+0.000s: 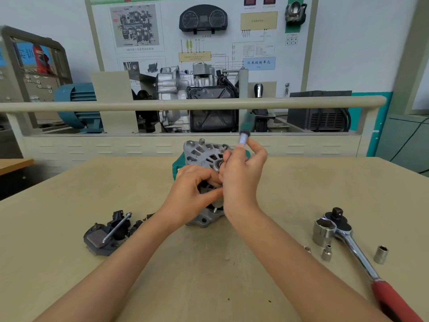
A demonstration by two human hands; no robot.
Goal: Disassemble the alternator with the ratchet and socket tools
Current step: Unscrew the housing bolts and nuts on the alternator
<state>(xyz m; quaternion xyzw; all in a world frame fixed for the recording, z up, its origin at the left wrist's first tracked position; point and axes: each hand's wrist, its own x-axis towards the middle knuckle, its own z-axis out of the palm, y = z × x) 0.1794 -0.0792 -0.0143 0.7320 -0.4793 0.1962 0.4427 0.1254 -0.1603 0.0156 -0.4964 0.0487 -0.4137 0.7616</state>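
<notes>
Beige workbench [232, 275] fills the near view, with a training display board and an engine cutaway standing behind a rail at its far edge. At the middle of the bench sits the alternator [204, 156], its ribbed aluminium housing facing the camera, a mounting ear showing at its near side and a green object partly visible behind it. The left hand [195, 191] is curled against the front of the housing, its fingers and thumb gripping the body. The right hand [241, 173] is closed around a tool with a green and black handle [246, 129] that rises up and away from the fist; its lower end is hidden behind the fingers, so what it meets on the alternator cannot be told. To the left of the forearms lies a dark removed part [102, 238] with a finned edge, a long bolt [117, 226] resting across it and small dark pieces beside it. To the right lies the ratchet [357, 249], chrome shank and red grip, with a large socket [323, 231] touching its head. Near it stand a small socket [326, 252] and a medium socket [381, 254], and a tiny fitting [307, 249] lies just left of them
</notes>
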